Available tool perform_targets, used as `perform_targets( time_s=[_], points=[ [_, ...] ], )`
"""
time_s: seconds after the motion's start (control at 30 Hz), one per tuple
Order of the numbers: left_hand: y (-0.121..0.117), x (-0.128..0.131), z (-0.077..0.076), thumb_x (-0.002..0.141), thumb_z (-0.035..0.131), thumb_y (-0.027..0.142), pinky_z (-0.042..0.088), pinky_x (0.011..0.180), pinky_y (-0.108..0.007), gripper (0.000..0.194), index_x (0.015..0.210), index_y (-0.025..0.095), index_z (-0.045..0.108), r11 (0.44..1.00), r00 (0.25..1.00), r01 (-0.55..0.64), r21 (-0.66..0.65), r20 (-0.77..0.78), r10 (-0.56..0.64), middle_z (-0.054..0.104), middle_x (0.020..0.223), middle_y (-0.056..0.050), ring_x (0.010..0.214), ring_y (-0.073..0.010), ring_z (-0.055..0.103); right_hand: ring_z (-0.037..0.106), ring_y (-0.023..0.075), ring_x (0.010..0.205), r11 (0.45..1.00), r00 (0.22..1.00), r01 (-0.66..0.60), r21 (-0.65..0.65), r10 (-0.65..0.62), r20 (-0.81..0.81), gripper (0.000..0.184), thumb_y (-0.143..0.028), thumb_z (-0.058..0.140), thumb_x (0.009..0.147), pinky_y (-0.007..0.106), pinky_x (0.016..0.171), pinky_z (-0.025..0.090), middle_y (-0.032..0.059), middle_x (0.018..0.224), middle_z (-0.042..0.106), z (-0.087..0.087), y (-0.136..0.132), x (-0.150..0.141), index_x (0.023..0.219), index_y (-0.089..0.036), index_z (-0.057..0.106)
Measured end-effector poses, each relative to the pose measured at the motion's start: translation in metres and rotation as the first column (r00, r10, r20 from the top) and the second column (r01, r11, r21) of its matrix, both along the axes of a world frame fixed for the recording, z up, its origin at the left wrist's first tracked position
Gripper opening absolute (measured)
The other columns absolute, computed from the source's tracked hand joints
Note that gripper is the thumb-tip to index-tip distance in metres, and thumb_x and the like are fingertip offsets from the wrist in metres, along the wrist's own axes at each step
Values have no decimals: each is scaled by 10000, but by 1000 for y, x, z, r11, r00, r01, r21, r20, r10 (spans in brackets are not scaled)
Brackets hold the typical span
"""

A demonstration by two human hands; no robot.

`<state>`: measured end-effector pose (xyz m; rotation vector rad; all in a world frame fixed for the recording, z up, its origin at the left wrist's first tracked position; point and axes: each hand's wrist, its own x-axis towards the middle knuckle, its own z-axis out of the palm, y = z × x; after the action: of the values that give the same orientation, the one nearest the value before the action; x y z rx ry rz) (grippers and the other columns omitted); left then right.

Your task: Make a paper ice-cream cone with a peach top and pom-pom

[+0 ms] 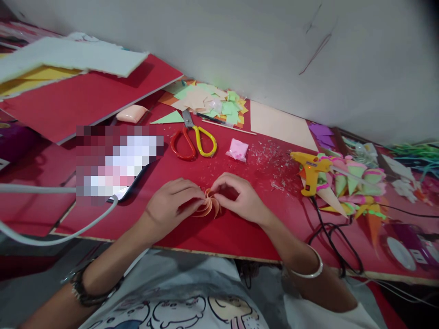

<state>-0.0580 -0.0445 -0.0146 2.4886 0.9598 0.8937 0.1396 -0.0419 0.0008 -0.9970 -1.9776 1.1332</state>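
Near the front edge of the red table, a small peach paper piece with curled, petal-like strips (214, 209) is between my hands. From the left, my left hand (176, 201) pinches it, fingers closed along its edge. On the other side my right hand (238, 194) grips its upper edge between thumb and forefinger. The fingertips hide part of the strips. Beyond my hands lie scissors (196, 139) with one red and one yellow handle, blades pointing away. A small pink packet (238, 150) rests to their right.
A phone-like device (128, 185), partly pixelated, lies left with a white cable. Right are a yellow glue gun (310, 171) with a black cord and several paper cones (355, 176). Paper scraps (206, 98), a peach sheet (279, 122) and a red board (103, 98) lie toward the wall.
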Motion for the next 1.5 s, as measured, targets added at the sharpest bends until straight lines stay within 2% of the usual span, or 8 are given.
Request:
perform_targets(
  time_s=[0.1,0.33,0.67,1.03,1.5],
  points=[
    [-1,0,0,805,509,241,422,679,-254,92,804,170,568,999,1000,-11,45,-25,12,604,766,-24,715,-129,519,499,95,685,989,996,23,145,-34,76,37,-150,511,764,216,639,412,-2,754,514,1,-4,-3,787,-177,522],
    [-3,-3,-4,818,486,227,411,660,-274,107,830,180,581,978,993,-21,206,-109,44,617,771,-31,704,-148,512,512,96,706,964,980,-54,262,1,197,91,-235,478,822,207,668,397,8,762,553,-1,-5,-2,810,-180,549],
    [-7,1,-1,857,404,201,443,676,-215,176,829,158,572,996,998,-11,90,-58,17,588,786,-39,736,-122,535,522,106,724,962,964,-69,264,-4,266,150,-266,428,851,209,669,384,20,768,570,-4,-6,-4,802,-178,540],
    [-5,0,-2,853,407,196,458,673,-234,183,833,156,584,994,998,-6,110,-56,12,607,786,-46,734,-130,545,510,110,707,941,946,-96,324,-15,324,176,-261,399,863,214,668,378,21,751,570,-6,-5,-5,782,-184,535],
    [-4,0,-1,860,395,222,444,650,-238,227,800,169,608,968,998,1,251,-66,16,631,762,-38,704,-127,553,517,126,725,903,916,-143,406,-35,399,233,-280,352,883,231,675,376,34,770,590,-7,-7,-5,797,-185,547]
  ],
)
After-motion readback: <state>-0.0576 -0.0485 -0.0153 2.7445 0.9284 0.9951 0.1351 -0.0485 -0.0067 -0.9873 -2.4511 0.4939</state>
